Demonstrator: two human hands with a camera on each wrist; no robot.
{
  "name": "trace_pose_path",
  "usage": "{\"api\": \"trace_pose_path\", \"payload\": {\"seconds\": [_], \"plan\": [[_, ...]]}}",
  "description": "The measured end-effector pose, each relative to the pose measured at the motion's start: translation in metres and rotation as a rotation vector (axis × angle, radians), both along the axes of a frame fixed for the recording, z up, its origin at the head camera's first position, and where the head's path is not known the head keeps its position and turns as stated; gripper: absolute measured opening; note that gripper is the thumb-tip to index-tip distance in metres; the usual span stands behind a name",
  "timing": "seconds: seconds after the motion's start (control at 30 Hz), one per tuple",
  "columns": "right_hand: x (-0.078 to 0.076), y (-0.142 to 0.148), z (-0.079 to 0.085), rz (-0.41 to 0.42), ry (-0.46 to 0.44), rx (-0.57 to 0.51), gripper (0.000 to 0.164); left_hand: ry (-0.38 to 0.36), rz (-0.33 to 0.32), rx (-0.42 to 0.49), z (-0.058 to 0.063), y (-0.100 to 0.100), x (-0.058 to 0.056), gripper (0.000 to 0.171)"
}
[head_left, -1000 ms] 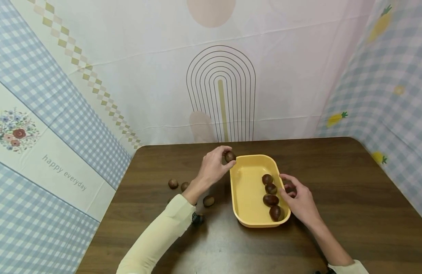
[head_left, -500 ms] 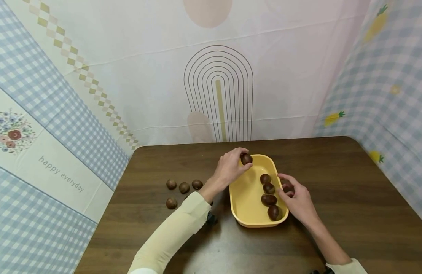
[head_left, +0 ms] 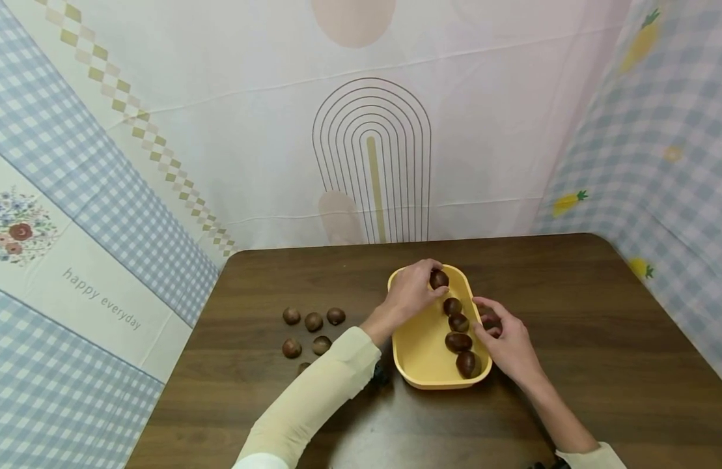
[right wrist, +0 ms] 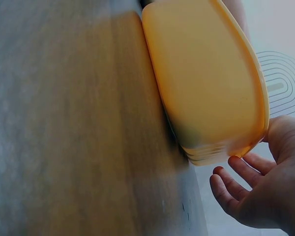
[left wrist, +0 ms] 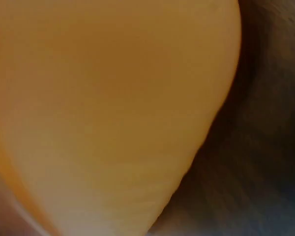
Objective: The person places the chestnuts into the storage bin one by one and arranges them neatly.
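Head view: your left hand (head_left: pixel 410 288) pinches a chestnut (head_left: pixel 439 279) at its right, by the far end of the yellow box (head_left: pixel 428 348), whose length runs away from you. Left wrist: yellow box, blurred. Right wrist: your right hand (right wrist: pixel 270 184) grips it.

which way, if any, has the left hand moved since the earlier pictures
Yes, rightward: the left hand has gone farther over the yellow container, which stayed put.
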State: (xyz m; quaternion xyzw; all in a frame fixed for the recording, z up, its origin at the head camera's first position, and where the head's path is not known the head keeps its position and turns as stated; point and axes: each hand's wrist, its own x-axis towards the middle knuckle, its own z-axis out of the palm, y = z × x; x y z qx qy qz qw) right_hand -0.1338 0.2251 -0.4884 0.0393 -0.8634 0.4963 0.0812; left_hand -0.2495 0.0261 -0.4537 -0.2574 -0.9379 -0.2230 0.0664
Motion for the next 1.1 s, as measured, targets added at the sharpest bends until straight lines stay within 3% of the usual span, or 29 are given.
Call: {"api": "trace_pose_path", "payload": {"seconds": [0.37, 0.77, 1.1], "plan": [[0.000, -0.001, 0.000, 0.000, -0.005, 0.001, 0.046, -0.017, 0.043, -0.058, -0.010, 0.013, 0.001, 0.045], [0.001, -0.001, -0.001, 0.001, 0.012, 0.000, 0.046, -0.015, 0.036, -0.083, -0.018, 0.018, 0.001, 0.044], [0.001, -0.001, -0.002, -0.001, 0.021, 0.001, 0.046, -0.012, 0.013, -0.038, -0.020, 0.014, 0.003, 0.037]]}}
